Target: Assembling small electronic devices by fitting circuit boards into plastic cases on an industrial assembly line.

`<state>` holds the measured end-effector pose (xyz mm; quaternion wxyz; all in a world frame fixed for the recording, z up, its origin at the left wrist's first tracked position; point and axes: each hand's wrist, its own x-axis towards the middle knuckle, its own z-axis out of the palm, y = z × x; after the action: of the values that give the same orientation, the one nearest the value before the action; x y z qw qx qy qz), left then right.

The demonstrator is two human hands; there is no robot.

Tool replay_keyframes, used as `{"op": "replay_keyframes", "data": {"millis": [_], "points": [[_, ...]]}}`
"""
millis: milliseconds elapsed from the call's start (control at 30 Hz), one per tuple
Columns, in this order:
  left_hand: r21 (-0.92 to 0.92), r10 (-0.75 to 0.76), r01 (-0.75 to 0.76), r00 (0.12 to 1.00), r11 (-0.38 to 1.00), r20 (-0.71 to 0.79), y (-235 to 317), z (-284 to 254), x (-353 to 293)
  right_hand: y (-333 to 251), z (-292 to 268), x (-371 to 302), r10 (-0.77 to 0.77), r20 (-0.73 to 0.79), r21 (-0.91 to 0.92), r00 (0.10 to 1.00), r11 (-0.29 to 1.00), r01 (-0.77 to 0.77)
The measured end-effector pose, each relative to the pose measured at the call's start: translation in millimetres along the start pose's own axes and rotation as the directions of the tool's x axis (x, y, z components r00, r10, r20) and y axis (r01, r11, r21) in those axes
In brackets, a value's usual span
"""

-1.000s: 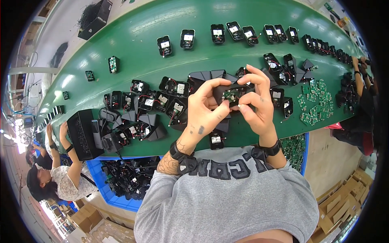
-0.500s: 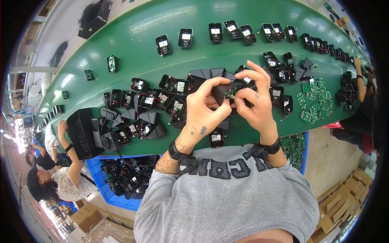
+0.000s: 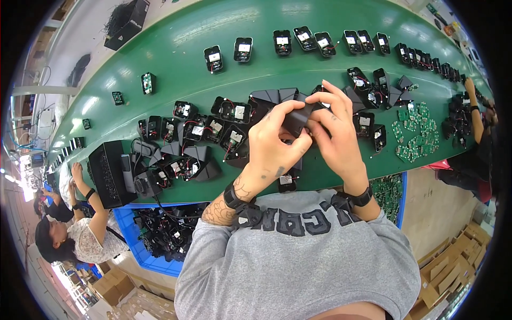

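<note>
Over the green table, both my hands hold one small black plastic housing [image 3: 297, 120]. The fingers and thumb of my left hand [image 3: 276, 143] grip it from the left. My right hand [image 3: 336, 130] is closed at its right side, thumb and fingertips pressed close to the housing's edge. The inside of the housing faces away from view, and whatever lies under the right fingertips is hidden. Right around my hands lie several black housings, such as an open one [image 3: 233, 137] with a white part and red wires inside.
A row of open black housings [image 3: 243, 49] runs along the table's far side. Loose green circuit boards [image 3: 416, 133] lie at the right. A black box [image 3: 111, 176] stands at left, above a blue bin [image 3: 128, 234] of black parts. Co-workers' arms [image 3: 93, 198] reach in at both sides.
The housing has turned in my hands, so its plain outer side now shows and the green circuit board seen before is hidden. My right fingers have moved in closer against it.
</note>
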<state>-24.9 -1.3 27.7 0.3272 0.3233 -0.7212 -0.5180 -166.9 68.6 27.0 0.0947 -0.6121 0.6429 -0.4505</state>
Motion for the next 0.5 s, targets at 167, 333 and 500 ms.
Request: {"op": "replay_keyframes", "data": {"millis": [167,333,500], "points": [[0.116,0.169,-0.163,0.985,0.98,-0.038,-4,3,6,0,-1,4,-0.007,-0.04,-0.011,0.999,1.0,0.007],[-0.506,-0.281,0.513,0.839,0.694,0.467,-16,-32,39,6,-15,14,-0.22,-0.136,0.003,0.966,0.975,0.222],[-0.51,-0.258,0.644,0.73,0.57,0.633,-30,-48,43,6,-38,18,-0.536,0.11,-0.005,0.837,0.842,0.54]]}}
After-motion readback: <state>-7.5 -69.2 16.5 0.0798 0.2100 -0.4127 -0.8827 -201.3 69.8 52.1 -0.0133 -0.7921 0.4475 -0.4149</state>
